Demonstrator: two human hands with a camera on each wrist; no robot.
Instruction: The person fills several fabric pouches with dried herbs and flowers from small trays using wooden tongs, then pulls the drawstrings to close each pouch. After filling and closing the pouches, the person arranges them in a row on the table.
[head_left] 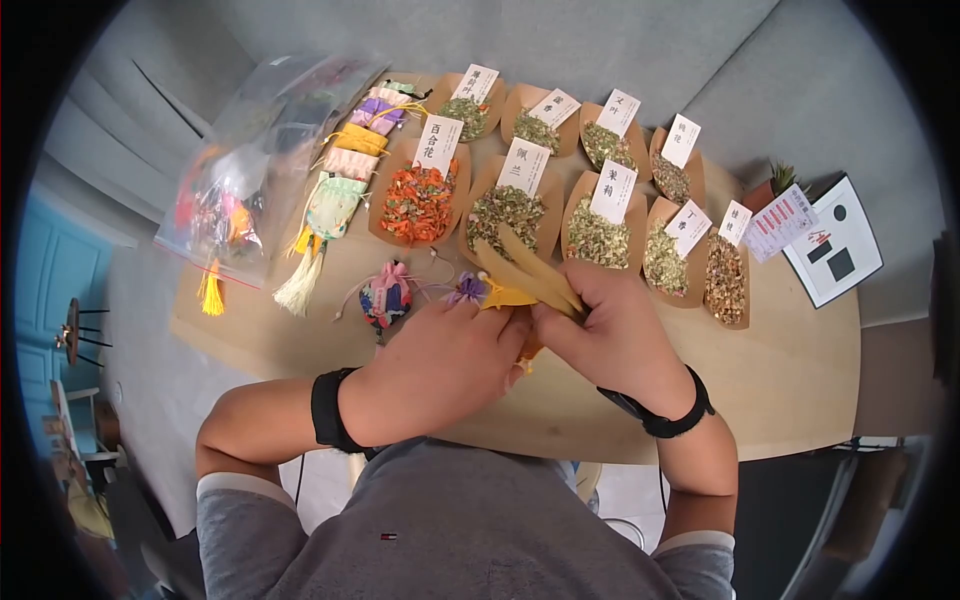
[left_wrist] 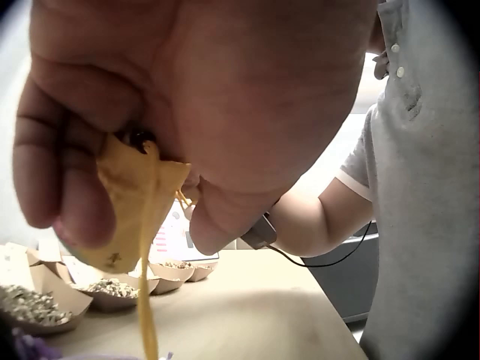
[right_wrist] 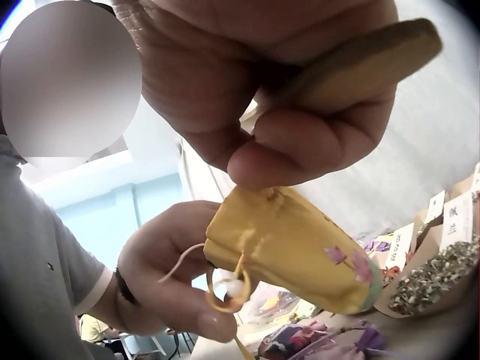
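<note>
Two hands hold a small yellow pouch [right_wrist: 292, 251] above the desk [head_left: 800, 370]: the left hand [head_left: 440, 365] pinches its mouth, the right hand [head_left: 610, 330] grips the pouch and a wooden scoop [head_left: 530, 265]. Filling seems underway; the next move needs the mouth held wide.

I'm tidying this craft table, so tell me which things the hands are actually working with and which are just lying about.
In use:
- yellow sachet pouch, gripped by the left hand
- wooden scoop, held in the right hand

Lying about:
- trays of dried herbs
- finished sachets
- plastic bag
- printed card
</note>
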